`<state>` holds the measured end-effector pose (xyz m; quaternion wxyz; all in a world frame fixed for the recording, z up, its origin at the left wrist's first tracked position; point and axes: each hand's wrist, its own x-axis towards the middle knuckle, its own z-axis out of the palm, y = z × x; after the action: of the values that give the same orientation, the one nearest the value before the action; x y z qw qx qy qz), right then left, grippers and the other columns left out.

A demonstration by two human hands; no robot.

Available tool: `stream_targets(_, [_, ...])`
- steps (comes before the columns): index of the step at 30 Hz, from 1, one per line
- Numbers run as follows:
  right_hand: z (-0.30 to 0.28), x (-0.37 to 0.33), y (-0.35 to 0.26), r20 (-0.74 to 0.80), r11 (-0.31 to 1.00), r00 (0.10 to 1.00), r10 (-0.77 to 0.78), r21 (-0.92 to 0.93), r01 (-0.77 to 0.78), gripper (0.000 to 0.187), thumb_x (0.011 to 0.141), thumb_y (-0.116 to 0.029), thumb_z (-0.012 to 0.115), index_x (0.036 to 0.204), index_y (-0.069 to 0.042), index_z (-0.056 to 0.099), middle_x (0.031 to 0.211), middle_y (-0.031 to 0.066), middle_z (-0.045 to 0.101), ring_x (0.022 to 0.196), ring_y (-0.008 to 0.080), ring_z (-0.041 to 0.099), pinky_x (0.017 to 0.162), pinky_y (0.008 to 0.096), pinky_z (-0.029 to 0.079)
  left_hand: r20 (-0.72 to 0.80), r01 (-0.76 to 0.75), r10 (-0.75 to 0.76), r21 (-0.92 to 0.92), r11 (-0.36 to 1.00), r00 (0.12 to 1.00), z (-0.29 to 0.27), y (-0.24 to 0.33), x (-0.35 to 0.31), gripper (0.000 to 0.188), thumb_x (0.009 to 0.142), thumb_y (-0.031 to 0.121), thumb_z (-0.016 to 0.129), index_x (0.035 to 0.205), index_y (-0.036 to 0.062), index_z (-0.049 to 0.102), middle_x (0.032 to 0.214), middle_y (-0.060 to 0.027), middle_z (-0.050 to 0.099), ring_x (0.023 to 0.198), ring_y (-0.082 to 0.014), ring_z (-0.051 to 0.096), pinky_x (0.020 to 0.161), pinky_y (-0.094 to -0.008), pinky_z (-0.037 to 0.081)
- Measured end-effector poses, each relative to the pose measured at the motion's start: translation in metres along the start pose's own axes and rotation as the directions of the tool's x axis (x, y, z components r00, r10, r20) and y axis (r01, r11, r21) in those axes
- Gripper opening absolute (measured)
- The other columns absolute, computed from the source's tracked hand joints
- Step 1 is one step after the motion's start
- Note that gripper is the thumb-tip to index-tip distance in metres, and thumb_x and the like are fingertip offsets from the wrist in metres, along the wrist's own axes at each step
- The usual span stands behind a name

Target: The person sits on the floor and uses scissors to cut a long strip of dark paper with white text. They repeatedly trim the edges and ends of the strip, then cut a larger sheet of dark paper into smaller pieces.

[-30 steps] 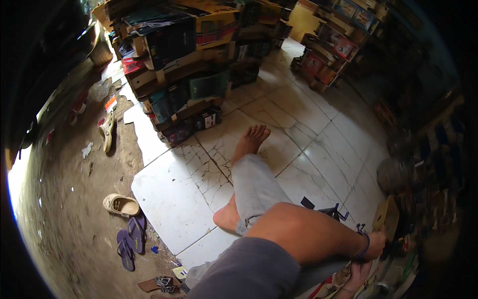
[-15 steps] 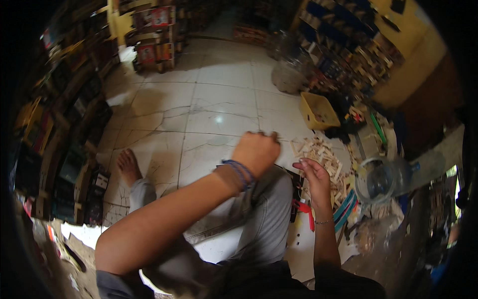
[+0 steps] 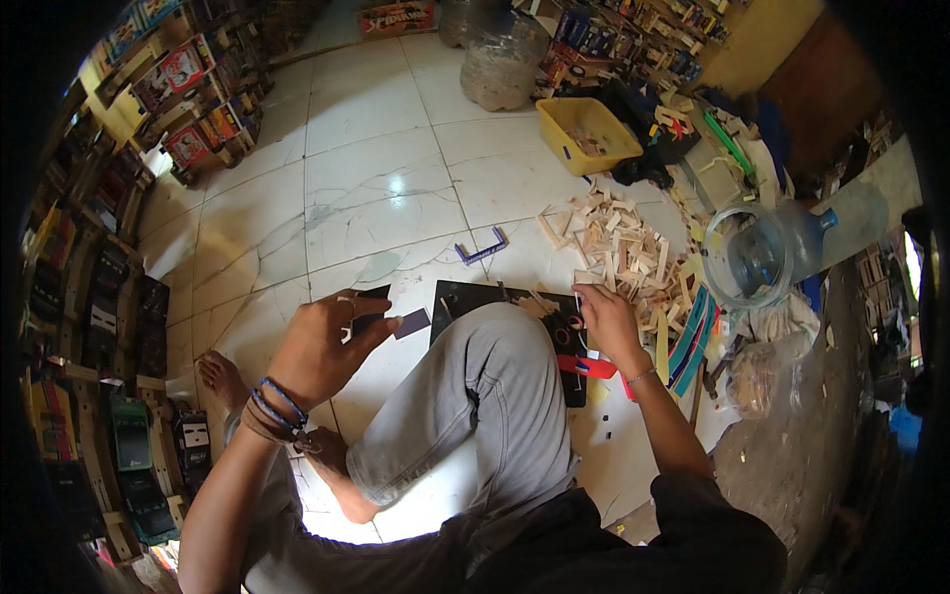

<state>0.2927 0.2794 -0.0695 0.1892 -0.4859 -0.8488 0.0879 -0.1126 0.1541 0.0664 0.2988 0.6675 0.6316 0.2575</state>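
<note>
My left hand (image 3: 332, 342) is over the tiled floor, left of my raised knee. Its thumb and fingers close on a dark flat piece (image 3: 413, 323) with a purplish face, which sticks out past the thumb. My right hand (image 3: 612, 325) is at the right edge of a black board (image 3: 457, 294), thumb and forefinger pinched together; whatever they hold is too small to make out. On the floor beyond the board lies a purple U-shaped piece (image 3: 482, 247). A red-handled tool (image 3: 586, 366) rests by the right wrist, partly over the board, which my knee covers in part.
Small wooden blocks (image 3: 623, 243) form a loose pile right of the board. Behind them stands a yellow basin (image 3: 589, 137). A big clear water jug (image 3: 747, 255) lies at the right, near coloured strips (image 3: 695, 342). Shelves of boxed goods (image 3: 129, 426) line the left side.
My left hand has moved left and nearer, away from above the knee. The view has shifted, and the board and purple U-shaped piece now show. The right hand remains pinched beside the knee.
</note>
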Motion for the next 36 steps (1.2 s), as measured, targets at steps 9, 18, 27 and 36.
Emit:
stream_targets(9, [0.015, -0.005, 0.011, 0.249, 0.925, 0.967, -0.057, -0.351, 0.145, 0.037, 0.088, -0.009, 0.063, 0.125, -0.011, 0.069, 0.124, 0.0106, 0.066, 0.09, 0.0271, 0.069, 0.092, 0.0379, 0.046, 0.107, -0.053, 0.051, 0.016, 0.998, 0.993, 0.001, -0.021, 0.009, 0.037, 0.091, 0.026, 0.076, 0.115, -0.002, 0.072, 0.109, -0.0196, 0.072, 0.083, -0.0329, 0.071, 0.076, -0.0369, 0.055])
stream_targets(18, [-0.017, 0.042, 0.001, 0.159, 0.892, 0.96, 0.23, 0.36, -0.273, 0.018, 0.094, -0.012, 0.067, 0.107, -0.002, 0.073, 0.1, 0.0122, 0.075, 0.097, 0.0247, 0.072, 0.087, 0.0341, 0.054, 0.12, 0.027, 0.0, -0.225, 0.974, 0.993, -0.019, -0.013, -0.001, 0.027, 0.097, 0.011, 0.069, 0.122, 0.0012, 0.07, 0.107, -0.0115, 0.073, 0.088, -0.0207, 0.07, 0.081, -0.0303, 0.055])
stream_targets(27, [-0.057, 0.113, -0.215, 0.113, 0.473, 0.955, -0.276, 0.88, 0.033, 0.019, 0.101, -0.01, 0.063, 0.116, 0.0, 0.069, 0.099, 0.0046, 0.073, 0.093, 0.0093, 0.068, 0.081, 0.0247, 0.051, -0.067, 0.017, -0.072, -0.603, 0.797, 0.995, -0.037, 0.029, -0.025, 0.065, 0.097, 0.0, 0.067, 0.155, 0.0079, 0.04, 0.109, -0.004, 0.067, 0.091, -0.0076, 0.065, 0.082, -0.0239, 0.054])
stream_targets(36, [-0.046, 0.131, -0.29, 0.262, 0.086, 0.848, -0.46, 0.964, -0.252, 0.019, 0.101, -0.016, 0.066, 0.11, -0.001, 0.072, 0.094, 0.0016, 0.07, 0.086, 0.008, 0.06, 0.078, 0.0235, 0.047, -0.348, -0.115, -0.147, -0.63, 0.768, 0.926, -0.054, 0.026, -0.059, 0.039, 0.099, 0.008, 0.068, 0.133, 0.0001, 0.053, 0.102, -0.0063, 0.071, 0.09, -0.0075, 0.066, 0.076, -0.0222, 0.054])
